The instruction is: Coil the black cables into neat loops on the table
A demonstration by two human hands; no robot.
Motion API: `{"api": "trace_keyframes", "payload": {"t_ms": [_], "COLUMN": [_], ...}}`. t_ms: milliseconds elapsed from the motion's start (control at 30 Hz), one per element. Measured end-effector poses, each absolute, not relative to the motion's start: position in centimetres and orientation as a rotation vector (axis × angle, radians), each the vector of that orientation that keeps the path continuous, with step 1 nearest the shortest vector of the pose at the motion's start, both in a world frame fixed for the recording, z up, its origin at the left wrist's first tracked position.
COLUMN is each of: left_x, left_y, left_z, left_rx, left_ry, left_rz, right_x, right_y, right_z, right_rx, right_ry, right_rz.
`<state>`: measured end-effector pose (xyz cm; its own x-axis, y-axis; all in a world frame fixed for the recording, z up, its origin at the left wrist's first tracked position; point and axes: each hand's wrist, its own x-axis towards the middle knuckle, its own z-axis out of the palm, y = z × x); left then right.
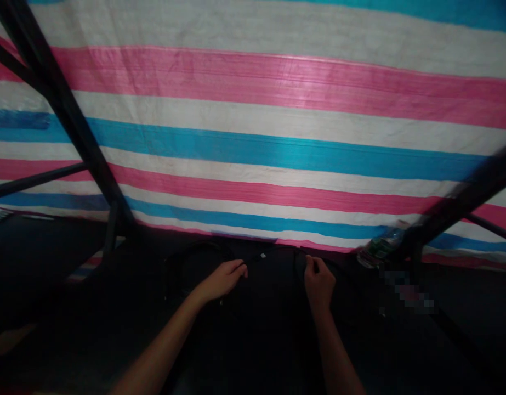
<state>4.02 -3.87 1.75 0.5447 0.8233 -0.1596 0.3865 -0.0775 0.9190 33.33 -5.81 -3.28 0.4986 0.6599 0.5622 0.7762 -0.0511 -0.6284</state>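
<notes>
A thin black cable [255,258] with a small white tag or connector end [263,255] runs between my two hands, low against the dark surface. My left hand [225,280] is closed in a pinch on the cable, just left of the white piece. On the other side, my right hand [320,281] is closed with thumb and finger together where the dark line of the cable reaches it. More black cable [203,245] lies in a loop behind my left hand. The dim light hides much of the cable's course.
A striped plastic sheet [253,148] in pink, blue and white hangs in front. Dark metal posts slant at the left [80,131] and right [462,203]. A clear plastic bottle [380,249] with a green label lies by the right post. The surface below is black.
</notes>
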Motion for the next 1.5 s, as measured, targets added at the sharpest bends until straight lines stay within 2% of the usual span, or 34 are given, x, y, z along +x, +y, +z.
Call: {"api": "trace_keyframes", "payload": {"t_ms": [167, 333, 500, 600, 733, 1033, 1300, 1500], "left_x": [4.1, 3.2, 3.0, 4.2, 6.0, 5.4, 3.6, 3.9], "left_y": [-1.7, -0.6, 0.1, 0.3, 0.0, -0.6, 0.2, -0.2], "left_z": [1.6, 1.8, 2.8, 2.5, 1.1, 0.7, -1.1, -1.3], "left_rx": [1.610, 1.458, 1.514, 1.653, 1.794, 1.752, 1.492, 1.459], "left_ry": [0.954, 0.875, 0.858, 0.869, 0.884, 0.926, 0.944, 0.953], "left_rz": [0.393, 0.219, -0.023, 0.013, 0.220, 0.363, 0.506, 0.534], "right_x": [30.4, 28.9, 27.4, 26.3, 26.1, 26.8, 29.2, 29.2], "right_y": [-5.6, -5.9, -6.4, -7.0, -7.3, -6.9, -6.2, -6.3], "right_z": [-4.0, -3.8, -3.0, -3.0, -3.3, -3.7, -4.4, -3.4], "right_rx": [-1.593, -1.489, -1.301, -1.217, -1.238, -1.230, -1.482, -1.470], "right_ry": [-1.484, -1.660, -1.802, -1.839, -1.817, -1.910, -1.525, -1.636], "right_rz": [-0.130, 0.025, 0.328, 0.528, 0.636, 0.483, 0.236, 0.358]}}
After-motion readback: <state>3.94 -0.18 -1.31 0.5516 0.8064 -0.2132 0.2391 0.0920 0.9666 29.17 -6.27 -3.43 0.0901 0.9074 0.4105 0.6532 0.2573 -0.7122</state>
